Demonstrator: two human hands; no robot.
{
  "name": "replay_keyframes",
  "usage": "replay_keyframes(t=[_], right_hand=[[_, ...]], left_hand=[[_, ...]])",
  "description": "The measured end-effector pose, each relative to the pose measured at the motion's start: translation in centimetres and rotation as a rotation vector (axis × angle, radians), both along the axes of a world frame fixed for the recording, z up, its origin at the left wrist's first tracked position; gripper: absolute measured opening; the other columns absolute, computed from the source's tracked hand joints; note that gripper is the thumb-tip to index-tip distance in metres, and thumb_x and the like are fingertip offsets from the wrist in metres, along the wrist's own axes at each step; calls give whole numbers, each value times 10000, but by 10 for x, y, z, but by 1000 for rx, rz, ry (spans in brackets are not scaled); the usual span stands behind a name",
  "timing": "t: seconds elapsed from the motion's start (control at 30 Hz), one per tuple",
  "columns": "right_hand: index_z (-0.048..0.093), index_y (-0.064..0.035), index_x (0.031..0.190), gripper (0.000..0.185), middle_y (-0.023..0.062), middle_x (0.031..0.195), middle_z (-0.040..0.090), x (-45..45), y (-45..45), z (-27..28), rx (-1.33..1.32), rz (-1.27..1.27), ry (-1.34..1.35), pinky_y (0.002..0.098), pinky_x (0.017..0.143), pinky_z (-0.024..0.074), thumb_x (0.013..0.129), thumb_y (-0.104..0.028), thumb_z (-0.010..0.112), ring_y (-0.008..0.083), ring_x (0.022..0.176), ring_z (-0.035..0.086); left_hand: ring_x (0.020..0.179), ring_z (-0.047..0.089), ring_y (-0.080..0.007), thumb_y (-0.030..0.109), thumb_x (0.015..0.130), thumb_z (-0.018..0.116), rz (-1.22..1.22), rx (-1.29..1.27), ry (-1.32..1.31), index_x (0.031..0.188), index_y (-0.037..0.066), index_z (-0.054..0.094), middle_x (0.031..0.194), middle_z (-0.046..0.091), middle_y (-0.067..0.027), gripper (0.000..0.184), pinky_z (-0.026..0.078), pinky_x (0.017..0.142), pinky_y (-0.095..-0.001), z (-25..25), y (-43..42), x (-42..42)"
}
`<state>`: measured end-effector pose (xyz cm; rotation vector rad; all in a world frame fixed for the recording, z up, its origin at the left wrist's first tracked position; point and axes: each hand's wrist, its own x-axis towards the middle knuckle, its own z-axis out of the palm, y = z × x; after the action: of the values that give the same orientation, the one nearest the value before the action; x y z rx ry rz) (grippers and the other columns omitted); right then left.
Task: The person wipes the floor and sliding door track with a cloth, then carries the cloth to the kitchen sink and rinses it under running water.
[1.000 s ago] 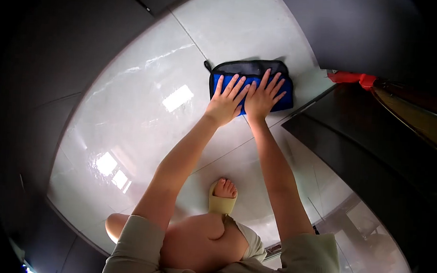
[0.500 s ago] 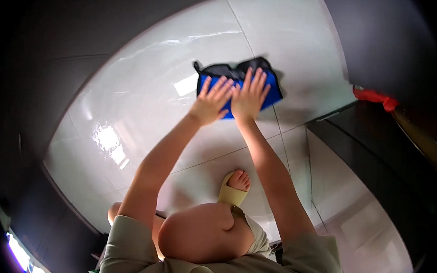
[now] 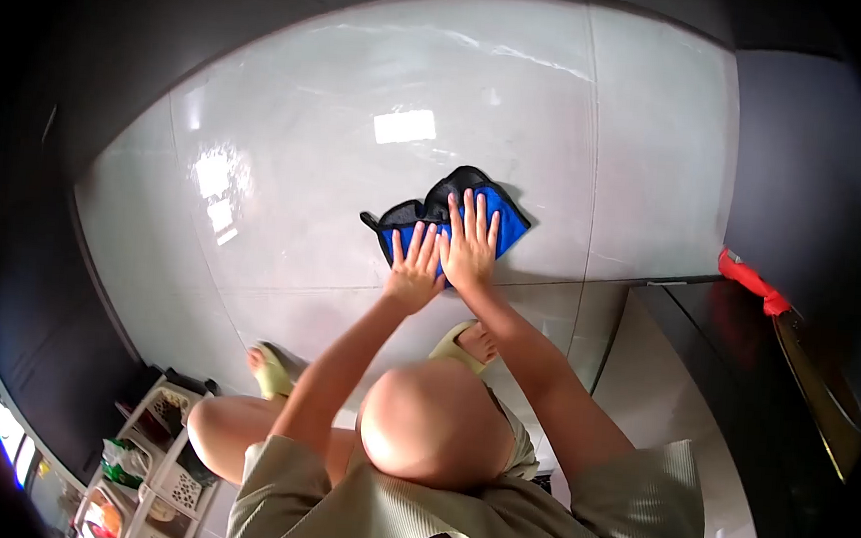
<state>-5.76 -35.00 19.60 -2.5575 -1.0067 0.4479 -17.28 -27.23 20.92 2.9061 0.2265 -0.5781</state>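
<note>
A blue cloth (image 3: 512, 223) with a black edge and a dark grey upper part lies on the glossy tiled floor (image 3: 308, 183). My left hand (image 3: 416, 276) lies flat on its lower left part, fingers apart. Beside it, my right hand (image 3: 470, 244) presses flat on the middle and right part, fingers spread and pointing away from me. The two hands are close together near the thumbs. The cloth's dark upper part is bunched into folds, and a small black loop sticks out at its left corner.
White shelf baskets (image 3: 184, 486) holding several items stand at the lower left. Dark cabinets border the floor left and right. A red wrapped thing (image 3: 753, 283) sits at the right by a dark ledge (image 3: 683, 324). My slippered feet are below the cloth.
The view has turned and shifted, bringing the baskets and my other slippered foot into sight. Both hands have moved with the cloth across the floor toward my knees, and the cloth's dark part has folded up more.
</note>
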Motion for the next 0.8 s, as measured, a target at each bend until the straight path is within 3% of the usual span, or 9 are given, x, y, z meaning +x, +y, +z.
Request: replay_keyframes(t=[0.1,0.17,0.27,0.37,0.5,0.8], right_hand=[[255,-166,1470,678,106,1529,205,-3,2,-1,-31,54,-19,507,1135,88,862,-323,509,283,1416,163],[235,-169,1476,677,100,1536,184,15,7,3,-27,175,-12,506,1137,81,871,-332,493,276,1420,150],[212,-161,1481,660,107,1540,164,33,53,1,35,151,-96,516,1132,89,898,-344,459,290,1423,136],[260,-149,1464,647,121,1518,225,51,125,-6,141,210,-212,529,1118,123,896,-368,480,306,1405,185],[232,-190,1473,663,121,1527,185,50,184,-15,87,199,-251,598,1097,81,905,-431,476,315,1414,139],[339,-181,1431,597,110,1498,268,-6,148,1,106,51,-328,578,1102,104,893,-397,478,321,1387,202]], left_hand=[[1407,119,-391,469,814,538,68,-17,-9,1433,-43,221,1490,214,-230,864,93,1066,-666,2,-11,-6],[1416,134,-340,476,814,535,57,18,-9,1427,-20,267,1493,236,-199,833,101,1075,-654,3,-5,3],[1415,151,-319,525,782,571,13,76,-138,1423,-2,295,1499,250,-166,874,115,1087,-629,-9,52,16],[1410,173,-323,504,798,580,90,113,-273,1437,47,295,1505,247,-147,836,140,1078,-622,-20,124,20],[1414,138,-338,489,890,483,129,89,-312,1463,67,226,1523,194,-138,756,121,1072,-634,-17,181,11],[1406,125,-362,480,871,497,-10,143,-228,1451,47,247,1518,190,-154,766,112,1064,-657,7,157,-19]])
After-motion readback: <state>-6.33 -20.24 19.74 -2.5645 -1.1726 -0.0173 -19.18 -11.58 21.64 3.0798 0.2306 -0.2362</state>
